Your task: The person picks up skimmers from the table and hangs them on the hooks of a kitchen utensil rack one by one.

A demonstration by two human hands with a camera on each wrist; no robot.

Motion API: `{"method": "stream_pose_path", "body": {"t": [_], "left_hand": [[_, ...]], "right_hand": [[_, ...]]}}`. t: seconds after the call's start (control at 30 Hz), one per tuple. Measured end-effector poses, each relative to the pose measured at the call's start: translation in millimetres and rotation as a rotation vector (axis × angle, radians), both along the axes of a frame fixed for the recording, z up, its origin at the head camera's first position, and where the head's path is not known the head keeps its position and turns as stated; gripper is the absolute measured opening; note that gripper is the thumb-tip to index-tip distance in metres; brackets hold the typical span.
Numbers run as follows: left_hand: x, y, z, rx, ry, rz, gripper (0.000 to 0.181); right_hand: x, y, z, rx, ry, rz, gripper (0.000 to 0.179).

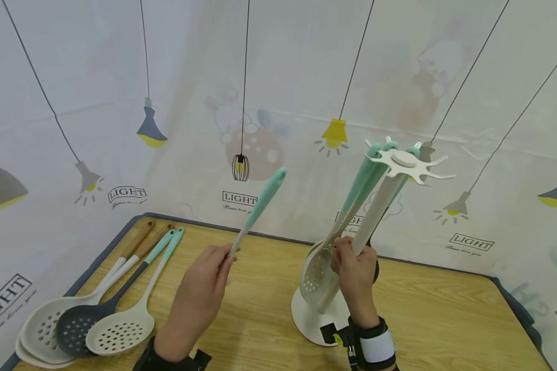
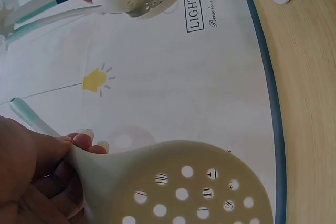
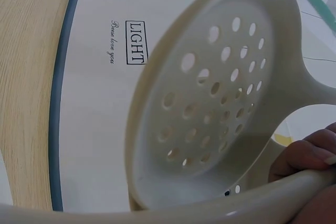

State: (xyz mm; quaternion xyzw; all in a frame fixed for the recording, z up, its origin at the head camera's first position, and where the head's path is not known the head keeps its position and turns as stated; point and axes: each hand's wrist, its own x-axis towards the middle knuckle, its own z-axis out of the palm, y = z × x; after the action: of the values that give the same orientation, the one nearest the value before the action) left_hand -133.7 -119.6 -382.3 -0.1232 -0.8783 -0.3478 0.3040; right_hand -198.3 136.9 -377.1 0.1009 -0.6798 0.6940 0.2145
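Observation:
My left hand [image 1: 199, 293] pinches a slotted skimmer [image 2: 126, 169] at its neck, between thumb and fingers. Its pale perforated head shows large in the left wrist view, while its mint handle [image 1: 264, 198] points up in the head view. My right hand [image 1: 356, 273] grips the white pole of a utensil stand [image 1: 376, 211], partway up. The pole slants to the right above a round base [image 1: 306, 330]. Several mint-handled utensils hang from the hooked top [image 1: 404, 158], on its left side. One hanging skimmer [image 3: 283, 24] has a pale perforated bowl close beside the right hand.
Skimmers lie at the table's left: a white one [image 1: 144, 314] and a dark grey one [image 1: 83, 306] with mint handles, and two white ones with wooden handles [image 1: 139, 239]. The wooden table [image 1: 445, 309] has a dark blue edge, with a printed cloth [image 1: 297, 67] behind.

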Motion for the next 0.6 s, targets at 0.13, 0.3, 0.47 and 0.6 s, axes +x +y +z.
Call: {"method": "stream_pose_path", "body": {"t": [0.13, 0.3, 0.47, 0.6], "left_hand": [[0.9, 5.3, 2.5, 0.045, -0.002, -0.026, 0.022], [3.4, 11.8, 4.2, 0.096, -0.034, -0.054, 0.024], [5.5, 17.2, 4.6, 0.131, -0.024, -0.062, 0.023], [6.8, 21.1, 4.0, 0.199, 0.019, -0.061, 0.020]], "right_hand": [[0.0, 0.0, -0.3, 0.001, 0.007, 0.001, 0.040], [-0.1, -0.1, -0.8, 0.010, 0.018, -0.002, 0.040], [-0.2, -0.1, -1.0, 0.017, 0.009, -0.012, 0.039], [-0.2, 0.0, -0.9, 0.016, 0.006, -0.012, 0.038]]}}
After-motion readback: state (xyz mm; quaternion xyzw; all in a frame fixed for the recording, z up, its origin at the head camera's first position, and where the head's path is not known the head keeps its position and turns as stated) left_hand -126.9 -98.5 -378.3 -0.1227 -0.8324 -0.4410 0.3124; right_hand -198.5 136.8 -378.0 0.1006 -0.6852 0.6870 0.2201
